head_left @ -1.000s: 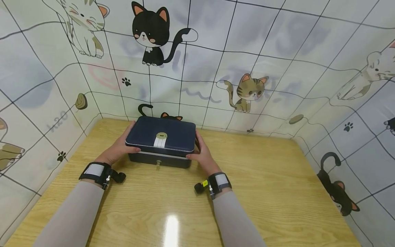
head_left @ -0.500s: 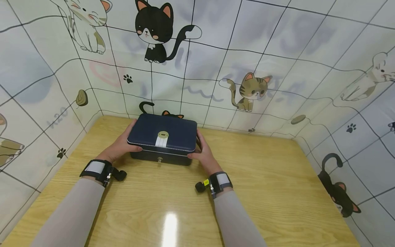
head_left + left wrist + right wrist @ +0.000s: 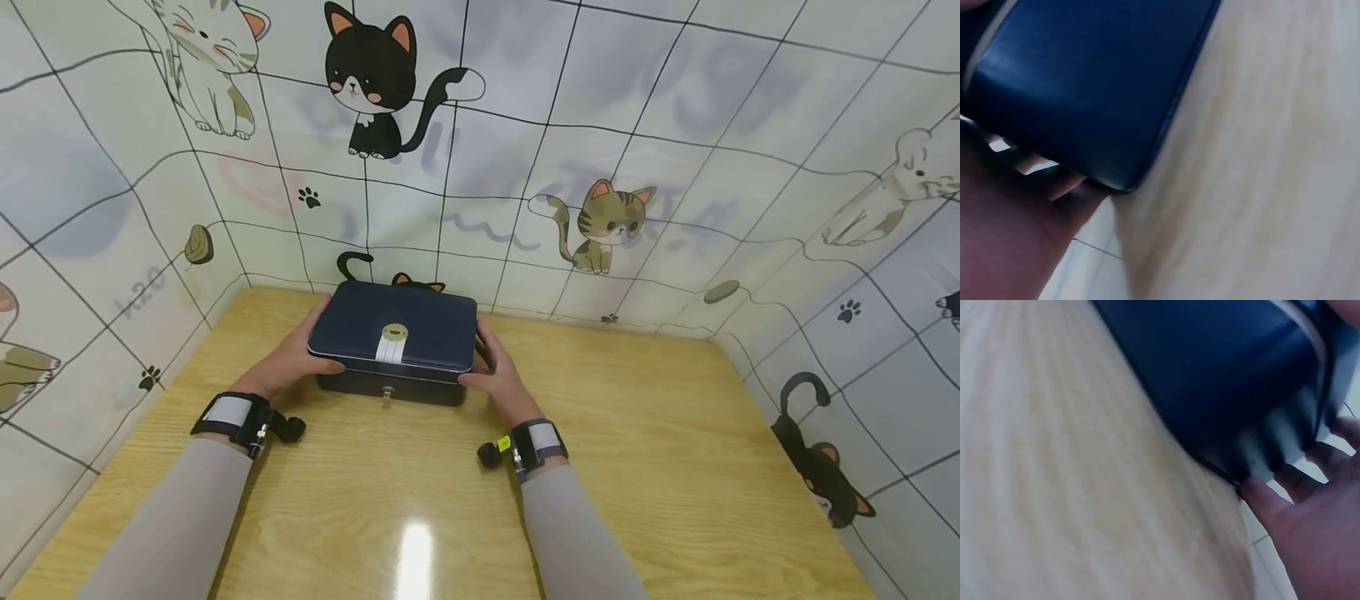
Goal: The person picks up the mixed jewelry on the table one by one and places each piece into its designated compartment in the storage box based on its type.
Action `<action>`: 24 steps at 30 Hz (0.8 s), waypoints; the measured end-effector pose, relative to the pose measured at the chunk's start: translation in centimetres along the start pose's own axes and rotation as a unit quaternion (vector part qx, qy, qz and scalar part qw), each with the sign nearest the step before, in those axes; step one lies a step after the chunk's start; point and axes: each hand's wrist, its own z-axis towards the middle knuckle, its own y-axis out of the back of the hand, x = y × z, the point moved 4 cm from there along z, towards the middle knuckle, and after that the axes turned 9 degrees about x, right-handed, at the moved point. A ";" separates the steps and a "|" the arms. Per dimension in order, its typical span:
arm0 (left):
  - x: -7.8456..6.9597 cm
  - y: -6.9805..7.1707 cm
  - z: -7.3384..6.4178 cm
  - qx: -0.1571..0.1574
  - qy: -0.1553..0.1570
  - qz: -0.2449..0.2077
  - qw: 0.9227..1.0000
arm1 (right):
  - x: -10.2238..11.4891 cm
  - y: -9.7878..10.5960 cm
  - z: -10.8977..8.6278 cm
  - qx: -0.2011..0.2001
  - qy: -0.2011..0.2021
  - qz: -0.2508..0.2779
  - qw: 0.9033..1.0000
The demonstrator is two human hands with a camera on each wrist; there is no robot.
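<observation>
A navy jewelry box (image 3: 435, 325) with a white-and-gold strap on its lid lies on the wooden table near the back wall. Its lid is down, and a small metal clasp (image 3: 387, 392) hangs at the front. My left hand (image 3: 288, 358) grips the left end, thumb along the front seam, other fingers at the side. At the opposite end my right hand (image 3: 501, 375) holds the box the same way. In the right wrist view, fingertips (image 3: 1257, 490) touch the dark end wall (image 3: 1229, 381). The left wrist view shows fingers partly hidden beneath the box edge (image 3: 1141, 169).
The light wooden table (image 3: 637, 442) extends right and forward of the box. Behind it and at both sides stands a wall covering (image 3: 480, 167) printed with cats and grid lines. Each wrist wears a black strap (image 3: 536, 446) with a small camera.
The lid has come down onto the base, and the pale gap along the front has narrowed to a thin line. Both hands have stayed at the box's ends.
</observation>
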 end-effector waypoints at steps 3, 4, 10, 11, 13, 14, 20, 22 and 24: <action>-0.2 0.2 0.0 0.013 0.013 0.013 1.000 | 0.0 0.4 -0.2 -0.001 0.016 0.014 1.000; -0.4 0.3 -0.1 0.016 0.018 0.017 1.000 | 0.0 0.5 -0.2 -0.002 0.019 0.022 1.000; -1.8 1.4 -0.5 0.006 0.036 0.046 0.998 | -0.2 0.6 0.3 -0.023 0.007 0.079 0.997; -2.2 1.5 -0.6 -0.009 0.041 0.048 0.998 | -0.3 0.6 0.3 -0.027 0.002 0.088 0.996; -3.2 1.6 -0.8 -0.056 0.054 0.047 0.996 | -0.4 0.7 0.3 -0.031 -0.004 0.110 0.993; -3.8 1.5 -1.0 -0.087 0.063 0.046 0.993 | -0.5 0.9 0.2 -0.033 -0.009 0.120 0.992; -7.5 -0.3 -1.7 -0.231 0.074 0.082 0.967 | -1.3 3.2 -1.7 -0.071 -0.011 0.200 0.977; -8.5 -1.5 -1.7 -0.246 0.045 0.100 0.963 | -1.4 4.1 -2.5 -0.075 0.008 0.273 0.959; -9.3 -2.6 -1.5 -0.260 0.007 0.116 0.958 | -1.3 4.7 -3.2 -0.060 0.026 0.349 0.935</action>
